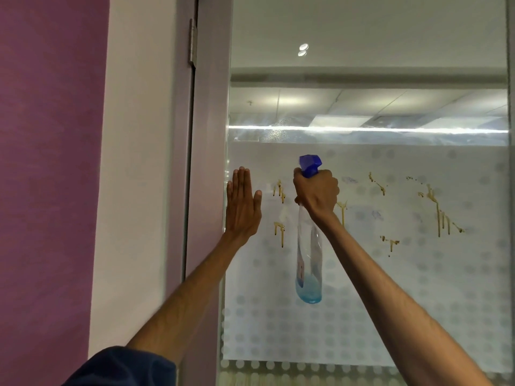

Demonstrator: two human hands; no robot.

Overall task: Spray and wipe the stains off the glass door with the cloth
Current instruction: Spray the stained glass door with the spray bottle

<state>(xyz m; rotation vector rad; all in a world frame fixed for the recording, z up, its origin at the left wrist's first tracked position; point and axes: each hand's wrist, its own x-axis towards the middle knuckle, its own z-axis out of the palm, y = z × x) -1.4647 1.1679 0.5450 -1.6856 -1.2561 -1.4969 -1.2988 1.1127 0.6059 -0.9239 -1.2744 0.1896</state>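
Observation:
The glass door [390, 288] fills the right of the view, frosted with a dot pattern below a clear band. Several brown drip stains [439, 213] run down the frosted part, some near the left edge and some at the right. My right hand [317, 193] grips the neck of a clear spray bottle [309, 263] with a blue trigger head and a little blue liquid at the bottom, held upright close to the glass. My left hand [243, 204] lies flat, fingers together, against the glass at the door's left edge. No cloth is in view.
The grey door frame [209, 135] with a metal hinge [192, 41] stands left of the glass. Beyond it are a white wall strip [133, 190] and a purple wall [47, 190]. Ceiling lights reflect in the clear band.

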